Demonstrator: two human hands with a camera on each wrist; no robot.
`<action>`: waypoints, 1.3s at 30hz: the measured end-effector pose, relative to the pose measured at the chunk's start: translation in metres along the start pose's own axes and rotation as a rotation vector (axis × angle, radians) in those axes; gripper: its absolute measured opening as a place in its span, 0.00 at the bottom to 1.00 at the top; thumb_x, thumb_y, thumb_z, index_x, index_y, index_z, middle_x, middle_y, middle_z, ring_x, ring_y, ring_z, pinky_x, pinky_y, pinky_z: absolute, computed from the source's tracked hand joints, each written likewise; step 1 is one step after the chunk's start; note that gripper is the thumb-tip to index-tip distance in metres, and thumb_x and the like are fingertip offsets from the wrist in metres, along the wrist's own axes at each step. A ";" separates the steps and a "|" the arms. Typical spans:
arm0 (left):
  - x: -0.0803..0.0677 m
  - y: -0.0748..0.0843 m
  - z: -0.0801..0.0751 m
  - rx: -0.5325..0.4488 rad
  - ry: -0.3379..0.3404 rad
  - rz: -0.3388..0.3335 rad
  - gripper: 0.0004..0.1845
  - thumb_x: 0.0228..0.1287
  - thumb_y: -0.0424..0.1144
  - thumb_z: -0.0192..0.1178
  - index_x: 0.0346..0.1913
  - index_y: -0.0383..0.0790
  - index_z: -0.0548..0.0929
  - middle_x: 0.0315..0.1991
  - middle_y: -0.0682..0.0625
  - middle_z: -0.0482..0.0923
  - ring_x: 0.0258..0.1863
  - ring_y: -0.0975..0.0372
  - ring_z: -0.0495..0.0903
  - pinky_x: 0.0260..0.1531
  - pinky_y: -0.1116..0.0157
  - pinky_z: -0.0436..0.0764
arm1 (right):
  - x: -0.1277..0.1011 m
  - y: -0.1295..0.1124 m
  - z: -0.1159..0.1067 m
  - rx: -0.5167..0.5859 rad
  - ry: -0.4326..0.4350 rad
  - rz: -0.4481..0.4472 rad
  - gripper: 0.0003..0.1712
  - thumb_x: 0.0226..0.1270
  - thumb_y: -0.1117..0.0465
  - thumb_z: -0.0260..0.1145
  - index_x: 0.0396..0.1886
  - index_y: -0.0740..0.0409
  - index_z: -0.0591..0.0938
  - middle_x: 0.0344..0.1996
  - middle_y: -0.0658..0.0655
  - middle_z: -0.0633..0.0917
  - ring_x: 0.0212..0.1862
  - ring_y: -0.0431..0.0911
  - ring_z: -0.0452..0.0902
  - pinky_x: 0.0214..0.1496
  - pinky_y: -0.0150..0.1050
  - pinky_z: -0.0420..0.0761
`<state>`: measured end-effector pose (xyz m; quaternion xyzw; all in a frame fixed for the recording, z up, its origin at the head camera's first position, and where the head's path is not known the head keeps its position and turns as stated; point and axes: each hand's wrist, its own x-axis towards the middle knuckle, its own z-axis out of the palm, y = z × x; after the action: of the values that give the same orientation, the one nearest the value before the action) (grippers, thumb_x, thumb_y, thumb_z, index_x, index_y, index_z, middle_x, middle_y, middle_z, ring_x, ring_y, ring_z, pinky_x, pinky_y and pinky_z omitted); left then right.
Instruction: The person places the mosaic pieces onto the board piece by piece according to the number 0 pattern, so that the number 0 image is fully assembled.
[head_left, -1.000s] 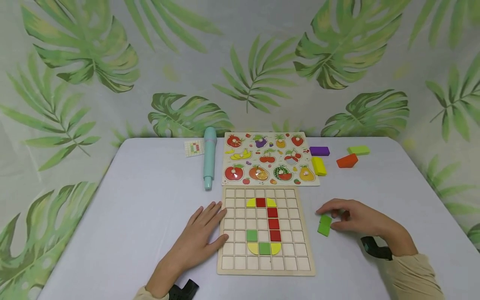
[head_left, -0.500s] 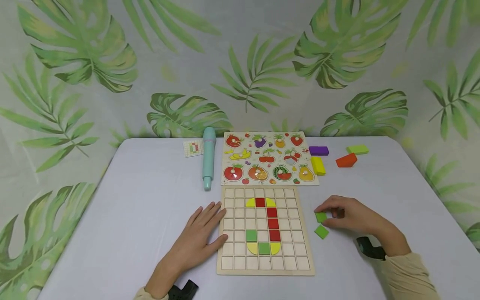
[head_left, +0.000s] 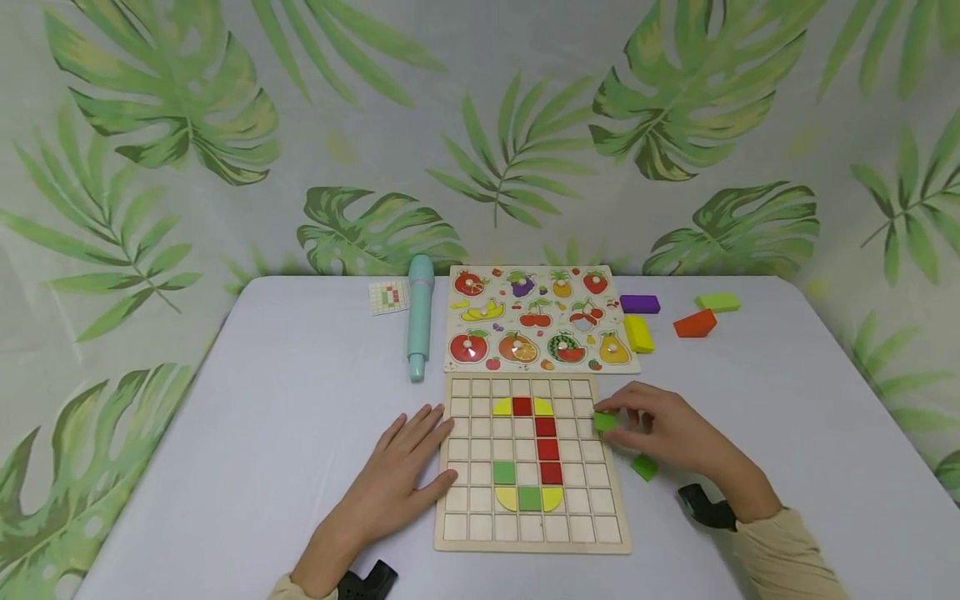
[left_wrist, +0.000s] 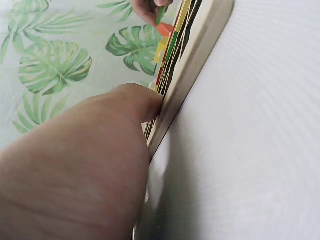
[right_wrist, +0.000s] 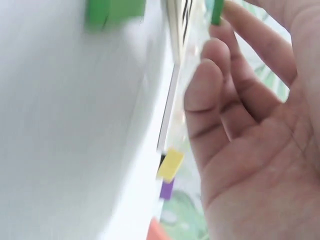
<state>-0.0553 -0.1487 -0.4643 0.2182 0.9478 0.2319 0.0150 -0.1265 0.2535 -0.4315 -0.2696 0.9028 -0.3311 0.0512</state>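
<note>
Right hand (head_left: pixel 660 429) has carried a pinched green square tile (head_left: pixel 604 421) from the table to the grid board's (head_left: pixel 531 546) right edge; second green tile (head_left: pixel 644 467) left behind. Left hand (head_left: pixel 401 467) stays flat, bracing board — placement looks imminent

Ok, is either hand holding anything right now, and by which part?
The right hand pinches a small green square tile by its edges at the fingertips, over the grid board's right edge. The left hand holds nothing; it rests flat against the board's left edge.
</note>
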 end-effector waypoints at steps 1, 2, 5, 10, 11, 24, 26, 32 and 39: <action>0.000 0.000 0.000 0.003 0.000 0.000 0.38 0.74 0.56 0.58 0.80 0.44 0.64 0.82 0.48 0.55 0.83 0.55 0.52 0.82 0.51 0.48 | 0.002 -0.004 0.003 0.000 0.008 -0.008 0.19 0.60 0.57 0.80 0.51 0.46 0.88 0.40 0.41 0.82 0.35 0.39 0.72 0.32 0.29 0.76; 0.000 0.000 0.000 0.005 0.000 0.000 0.38 0.74 0.57 0.58 0.80 0.44 0.64 0.82 0.48 0.55 0.83 0.55 0.52 0.82 0.51 0.48 | 0.004 -0.007 0.005 -0.001 0.014 -0.012 0.19 0.60 0.57 0.80 0.51 0.46 0.88 0.40 0.40 0.82 0.35 0.40 0.72 0.32 0.29 0.76; 0.000 -0.001 0.000 0.011 0.004 0.003 0.38 0.74 0.57 0.58 0.80 0.44 0.64 0.82 0.48 0.56 0.83 0.55 0.52 0.82 0.51 0.48 | 0.010 -0.019 0.012 0.006 0.026 -0.021 0.19 0.60 0.57 0.80 0.52 0.44 0.88 0.40 0.40 0.82 0.35 0.39 0.73 0.33 0.29 0.76; 0.000 -0.001 0.001 0.015 0.010 0.012 0.38 0.74 0.57 0.58 0.80 0.44 0.64 0.82 0.48 0.56 0.82 0.55 0.52 0.82 0.51 0.48 | 0.019 -0.039 0.024 0.011 0.030 -0.054 0.17 0.63 0.58 0.78 0.51 0.43 0.88 0.45 0.40 0.84 0.36 0.39 0.75 0.35 0.30 0.78; 0.000 -0.002 0.001 0.013 0.011 0.013 0.38 0.74 0.57 0.58 0.80 0.44 0.64 0.82 0.48 0.56 0.82 0.55 0.52 0.82 0.51 0.48 | 0.020 -0.043 0.027 0.015 0.029 -0.062 0.16 0.63 0.58 0.78 0.50 0.43 0.88 0.46 0.40 0.84 0.37 0.40 0.76 0.35 0.30 0.79; 0.000 0.000 -0.001 0.005 0.008 0.005 0.38 0.74 0.57 0.58 0.80 0.43 0.64 0.82 0.47 0.56 0.82 0.54 0.52 0.82 0.50 0.48 | 0.028 -0.083 0.063 -0.041 0.000 -0.089 0.12 0.65 0.54 0.77 0.48 0.41 0.89 0.47 0.40 0.84 0.51 0.38 0.79 0.56 0.41 0.85; 0.000 0.000 -0.001 0.005 0.007 0.004 0.38 0.74 0.57 0.58 0.80 0.43 0.64 0.82 0.48 0.56 0.82 0.54 0.52 0.82 0.51 0.47 | 0.030 -0.087 0.067 -0.054 -0.003 -0.073 0.12 0.65 0.54 0.77 0.47 0.41 0.89 0.47 0.40 0.84 0.50 0.38 0.79 0.56 0.41 0.85; 0.000 -0.001 0.000 0.007 0.004 0.006 0.38 0.75 0.57 0.57 0.80 0.43 0.64 0.82 0.48 0.56 0.83 0.54 0.52 0.82 0.51 0.47 | 0.034 -0.094 0.075 -0.121 -0.019 -0.048 0.09 0.65 0.51 0.76 0.44 0.40 0.90 0.44 0.38 0.86 0.46 0.37 0.77 0.51 0.39 0.84; 0.000 -0.001 0.000 0.005 0.006 0.002 0.38 0.74 0.57 0.58 0.80 0.43 0.64 0.82 0.47 0.56 0.82 0.54 0.52 0.82 0.51 0.47 | 0.034 -0.092 0.076 -0.148 -0.068 -0.075 0.09 0.68 0.52 0.74 0.46 0.43 0.91 0.46 0.42 0.86 0.51 0.40 0.80 0.57 0.44 0.84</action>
<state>-0.0558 -0.1489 -0.4649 0.2182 0.9483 0.2304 0.0112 -0.0929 0.1344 -0.4303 -0.3171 0.9119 -0.2558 0.0493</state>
